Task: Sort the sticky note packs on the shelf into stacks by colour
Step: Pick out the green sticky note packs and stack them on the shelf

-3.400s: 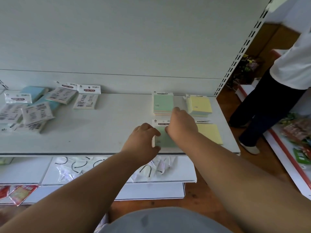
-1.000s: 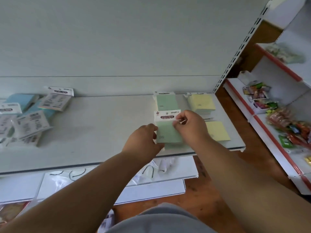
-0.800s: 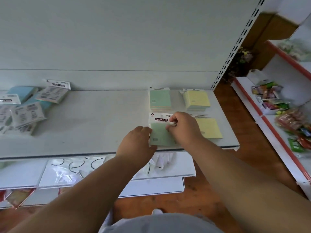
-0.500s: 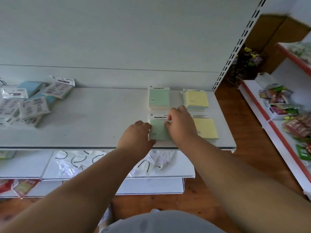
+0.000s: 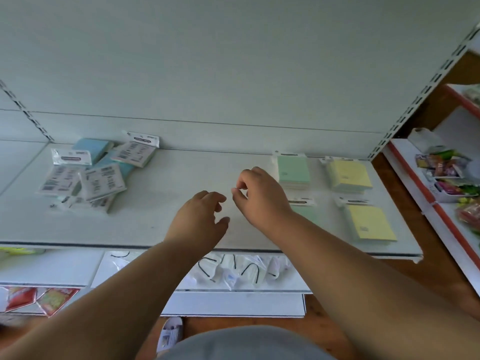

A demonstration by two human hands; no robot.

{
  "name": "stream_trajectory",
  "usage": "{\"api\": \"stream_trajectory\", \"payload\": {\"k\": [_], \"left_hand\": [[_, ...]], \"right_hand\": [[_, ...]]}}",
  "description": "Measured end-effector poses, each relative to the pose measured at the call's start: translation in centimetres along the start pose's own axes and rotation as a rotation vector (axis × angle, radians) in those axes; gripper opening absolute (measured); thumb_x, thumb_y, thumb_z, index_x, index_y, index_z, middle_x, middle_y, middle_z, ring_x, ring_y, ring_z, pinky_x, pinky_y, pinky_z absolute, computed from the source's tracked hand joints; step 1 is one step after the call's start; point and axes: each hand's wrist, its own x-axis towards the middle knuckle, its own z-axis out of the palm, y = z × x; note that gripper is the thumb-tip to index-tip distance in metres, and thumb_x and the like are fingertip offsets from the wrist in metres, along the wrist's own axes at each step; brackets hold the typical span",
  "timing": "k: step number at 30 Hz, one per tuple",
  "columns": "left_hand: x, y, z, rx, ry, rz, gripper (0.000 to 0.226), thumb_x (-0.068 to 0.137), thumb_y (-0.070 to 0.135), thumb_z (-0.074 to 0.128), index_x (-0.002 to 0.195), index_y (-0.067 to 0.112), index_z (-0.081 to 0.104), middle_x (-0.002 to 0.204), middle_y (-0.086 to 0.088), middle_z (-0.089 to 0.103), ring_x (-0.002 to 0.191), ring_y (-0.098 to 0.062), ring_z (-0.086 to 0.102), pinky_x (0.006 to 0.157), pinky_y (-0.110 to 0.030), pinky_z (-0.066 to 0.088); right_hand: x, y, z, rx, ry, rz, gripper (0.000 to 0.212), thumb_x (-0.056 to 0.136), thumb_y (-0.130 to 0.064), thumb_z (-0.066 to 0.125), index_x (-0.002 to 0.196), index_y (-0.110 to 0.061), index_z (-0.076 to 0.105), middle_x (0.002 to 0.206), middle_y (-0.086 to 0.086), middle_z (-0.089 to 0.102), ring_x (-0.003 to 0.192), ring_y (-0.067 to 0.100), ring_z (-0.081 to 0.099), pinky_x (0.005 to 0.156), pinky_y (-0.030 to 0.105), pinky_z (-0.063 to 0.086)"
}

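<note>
On the white shelf [image 5: 181,183] lie two green sticky note stacks: one at the back [image 5: 293,168], one nearer the front [image 5: 305,210], half hidden by my right forearm. Right of them are two yellow stacks, back [image 5: 348,175] and front [image 5: 368,224]. An unsorted heap of blue packs and face-down packs [image 5: 93,170] lies at the shelf's left. My left hand [image 5: 200,222] hovers over the shelf's middle, fingers apart, empty. My right hand [image 5: 259,196] is beside it with fingers loosely curled, holding nothing.
The shelf's back panel rises behind the packs. A lower shelf [image 5: 233,271] holds clear bags with black loops. Red packets [image 5: 44,300] lie at the lower left. Another shelf unit with colourful goods [image 5: 446,172] stands to the right, across a wooden floor.
Both hands have let go of the green pack, which now lies on the front green stack. They have moved left toward the shelf's middle, and my view has swung left.
</note>
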Motion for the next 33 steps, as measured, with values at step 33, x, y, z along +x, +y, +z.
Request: {"api": "stream_trajectory", "payload": {"k": [33], "left_hand": [[7.9, -16.8, -12.4, -0.834, -0.005, -0.382, 0.023, 0.084, 0.006, 0.067, 0.103, 0.012, 0.058, 0.092, -0.006, 0.071, 0.070, -0.018, 0.074, 0.070, -0.037, 0.061]], "right_hand": [[11.9, -15.1, 11.6, 0.985, 0.073, 0.847, 0.012, 0.093, -0.026, 0.059, 0.093, -0.014, 0.065, 0.096, 0.007, 0.069, 0.071, 0.021, 0.064, 0.057, 0.029, 0.043]]}}
